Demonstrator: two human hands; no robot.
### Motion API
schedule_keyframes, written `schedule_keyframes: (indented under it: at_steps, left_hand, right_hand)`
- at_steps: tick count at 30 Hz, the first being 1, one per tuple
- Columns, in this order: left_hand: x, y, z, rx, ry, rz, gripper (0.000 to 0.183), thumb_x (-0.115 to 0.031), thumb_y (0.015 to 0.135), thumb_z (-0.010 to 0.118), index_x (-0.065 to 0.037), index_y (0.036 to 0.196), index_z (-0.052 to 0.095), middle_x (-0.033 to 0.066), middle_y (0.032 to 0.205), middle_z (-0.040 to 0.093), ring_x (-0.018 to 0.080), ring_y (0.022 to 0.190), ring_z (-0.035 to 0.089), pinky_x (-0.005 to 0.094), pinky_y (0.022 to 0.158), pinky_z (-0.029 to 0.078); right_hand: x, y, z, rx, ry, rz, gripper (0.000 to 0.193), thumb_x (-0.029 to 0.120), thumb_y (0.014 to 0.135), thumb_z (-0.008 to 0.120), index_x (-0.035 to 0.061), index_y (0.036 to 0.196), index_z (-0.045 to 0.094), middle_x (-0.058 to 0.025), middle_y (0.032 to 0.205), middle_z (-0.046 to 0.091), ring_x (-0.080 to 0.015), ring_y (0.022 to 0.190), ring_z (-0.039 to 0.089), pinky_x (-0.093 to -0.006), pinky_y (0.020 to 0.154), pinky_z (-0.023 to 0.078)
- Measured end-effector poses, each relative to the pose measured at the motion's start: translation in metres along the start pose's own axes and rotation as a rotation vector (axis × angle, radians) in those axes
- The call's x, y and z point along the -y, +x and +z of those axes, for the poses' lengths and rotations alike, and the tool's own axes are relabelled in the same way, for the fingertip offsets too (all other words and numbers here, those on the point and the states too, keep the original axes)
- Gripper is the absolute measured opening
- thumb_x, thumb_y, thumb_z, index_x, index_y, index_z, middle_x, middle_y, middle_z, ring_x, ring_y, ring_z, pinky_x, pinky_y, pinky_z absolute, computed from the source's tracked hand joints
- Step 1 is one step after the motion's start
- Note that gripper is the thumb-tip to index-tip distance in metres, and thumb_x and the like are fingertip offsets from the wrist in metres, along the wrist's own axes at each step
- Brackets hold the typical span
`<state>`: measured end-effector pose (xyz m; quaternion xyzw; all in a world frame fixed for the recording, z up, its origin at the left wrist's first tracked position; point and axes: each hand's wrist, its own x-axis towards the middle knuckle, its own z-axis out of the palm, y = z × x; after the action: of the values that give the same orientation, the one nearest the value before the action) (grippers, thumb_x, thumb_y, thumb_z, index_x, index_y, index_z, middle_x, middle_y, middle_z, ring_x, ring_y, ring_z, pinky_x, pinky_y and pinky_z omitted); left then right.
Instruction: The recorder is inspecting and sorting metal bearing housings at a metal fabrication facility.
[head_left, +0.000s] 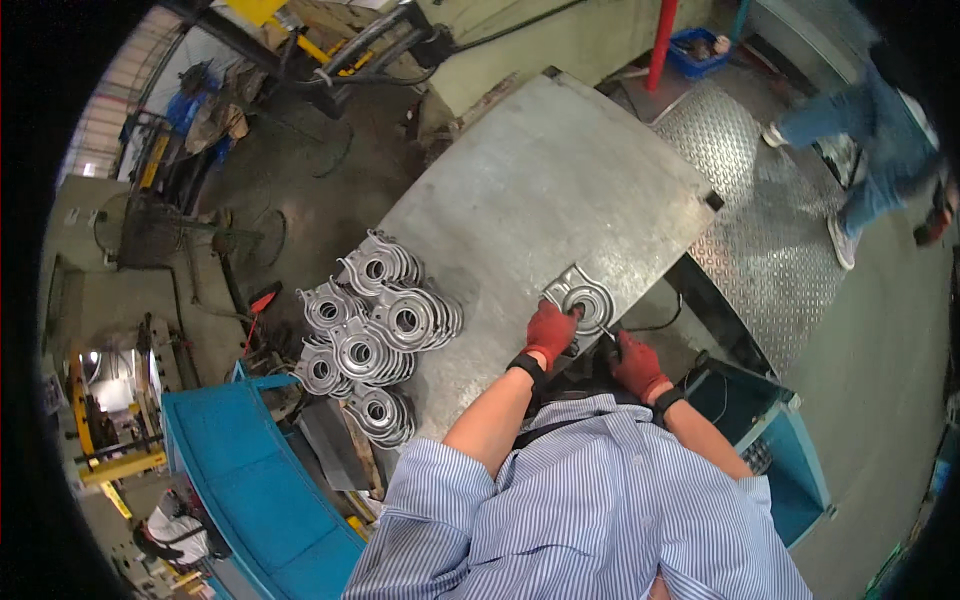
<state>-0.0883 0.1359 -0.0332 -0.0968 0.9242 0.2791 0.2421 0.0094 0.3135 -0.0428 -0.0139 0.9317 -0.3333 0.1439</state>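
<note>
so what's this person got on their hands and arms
Both the left hand and the right hand wear red work gloves with black cuffs at the wrist. The forearms are bare below rolled-up sleeves of a blue and white striped shirt.

stacked parts (375, 335) left, plate (580, 293) on table (540, 180)

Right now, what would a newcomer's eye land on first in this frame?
Probably the two red-gloved hands at the near edge of the grey steel table: the left hand rests on a round stamped metal part, and the right hand is just beside it. Next, the heap of similar shiny parts stacked on the table's left edge.
</note>
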Motion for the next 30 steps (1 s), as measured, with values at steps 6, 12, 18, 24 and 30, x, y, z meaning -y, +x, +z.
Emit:
schedule_keyframes:
  at_steps: [6,12,18,24,30]
  left_hand:
    - [-0.004,0.002,-0.011,0.076,-0.023,0.053,0.073,-0.051,0.074,0.063,0.011,0.11,0.049,0.0286,0.11,0.056,0.0392,0.103,0.056,0.0414,0.088,0.045]
    - [0.016,-0.011,-0.023,0.079,-0.2,0.02,0.072,-0.053,0.069,0.065,0.007,0.108,0.056,0.027,0.111,0.058,0.0382,0.105,0.056,0.0408,0.09,0.044]
    - [0.011,-0.092,-0.137,-0.137,-0.507,0.103,0.054,-0.033,0.076,0.07,0.006,0.11,0.054,0.0223,0.106,0.061,0.0317,0.102,0.059,0.0367,0.085,0.046]
    - [0.054,-0.114,-0.239,-0.352,-0.592,-0.249,0.045,-0.026,0.076,0.072,0.002,0.108,0.058,0.0105,0.094,0.066,0.0194,0.082,0.063,0.0338,0.072,0.049]
    - [0.154,-0.079,-0.267,-0.325,-0.075,-0.123,0.049,-0.041,0.078,0.066,0.004,0.096,0.064,0.0248,0.084,0.065,0.0309,0.077,0.066,0.0415,0.068,0.048]
  right_hand:
    - [-0.008,0.003,-0.003,0.02,-0.048,-0.012,0.043,0.029,0.078,0.061,0.0025,0.11,0.05,-0.0237,0.086,0.062,-0.041,0.082,0.059,-0.0484,0.07,0.047]
    - [-0.012,-0.006,-0.023,-0.245,0.146,-0.118,0.042,0.019,0.079,0.062,-0.0012,0.114,0.05,-0.0236,0.091,0.062,-0.0405,0.083,0.059,-0.0476,0.07,0.047]
    - [-0.012,-0.011,-0.049,-0.273,0.363,0.032,0.03,0.013,0.082,0.061,-0.0044,0.105,0.055,-0.0222,0.08,0.062,-0.0357,0.074,0.063,-0.0403,0.062,0.047]
    - [-0.035,-0.007,-0.04,-0.214,0.319,0.026,0.031,0.012,0.08,0.062,-0.0031,0.106,0.055,-0.0225,0.081,0.062,-0.0377,0.076,0.062,-0.0415,0.062,0.047]
    - [-0.054,-0.005,-0.038,-0.152,0.205,0.013,0.042,0.023,0.079,0.063,-0.0022,0.111,0.053,-0.0262,0.087,0.061,-0.0425,0.082,0.059,-0.0483,0.07,0.047]
